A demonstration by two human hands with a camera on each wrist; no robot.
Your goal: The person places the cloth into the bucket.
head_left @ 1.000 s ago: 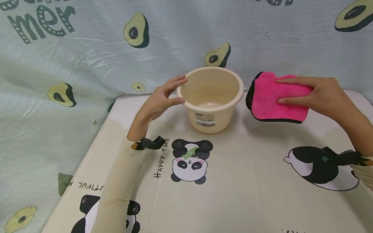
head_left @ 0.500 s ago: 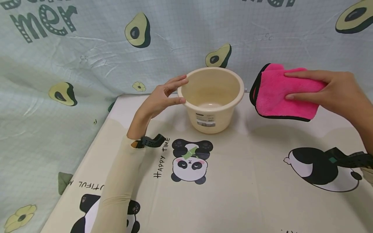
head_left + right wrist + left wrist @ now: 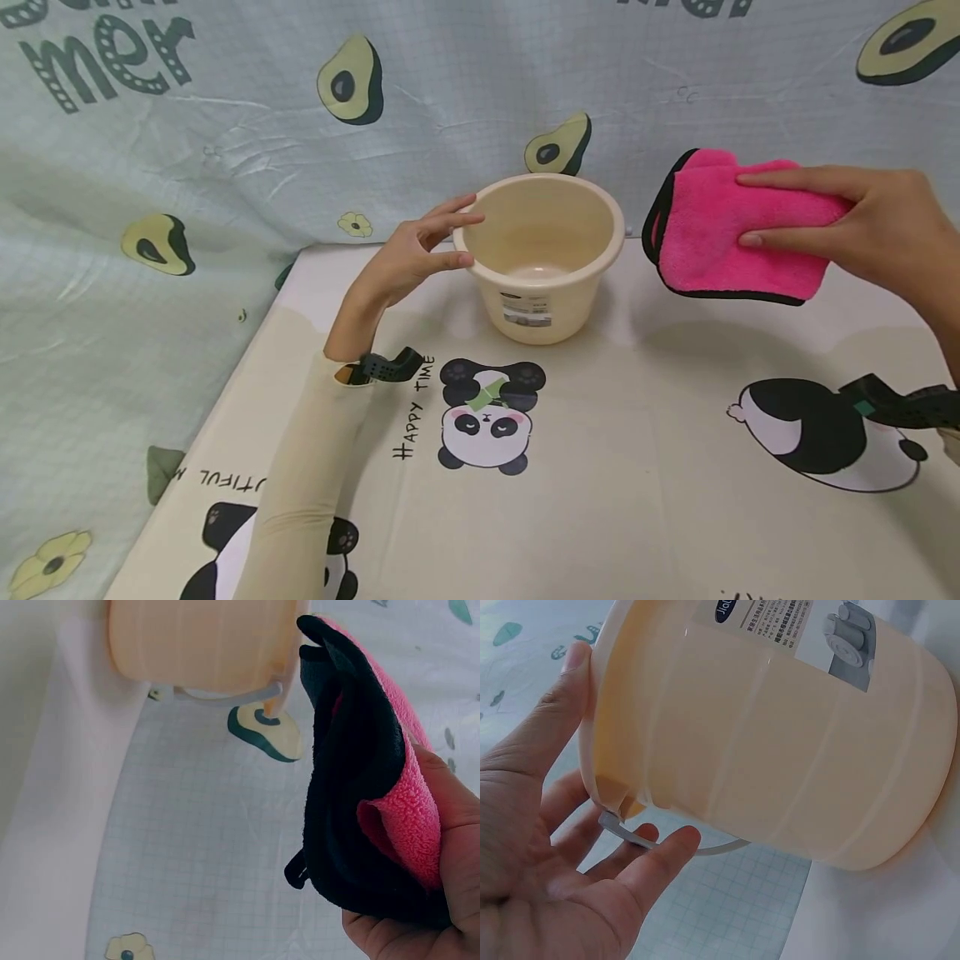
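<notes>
A cream plastic bucket [image 3: 543,300] with a paper label stands upright at the back of the table. My left hand [image 3: 420,250] holds its left rim, thumb at the front and fingers over the edge. In the left wrist view, the thumb presses the rim while other fingers lie near the grey handle [image 3: 716,849]. To the bucket's right, my right hand [image 3: 862,217] pinches a folded pink towel [image 3: 712,233] with black edging, raised above the tabletop. A small black loop [image 3: 298,870] sticks out from the towel in the right wrist view.
A beige tablecloth [image 3: 600,500] printed with pandas covers the table. Right behind the bucket hangs a pale curtain [image 3: 465,83] with avocado prints, and it also runs down the left side. Each wrist carries a black camera mount [image 3: 393,365].
My right hand has lifted the towel higher and shifted it slightly right, away from the bucket. The left hand and the bucket have stayed in place.
</notes>
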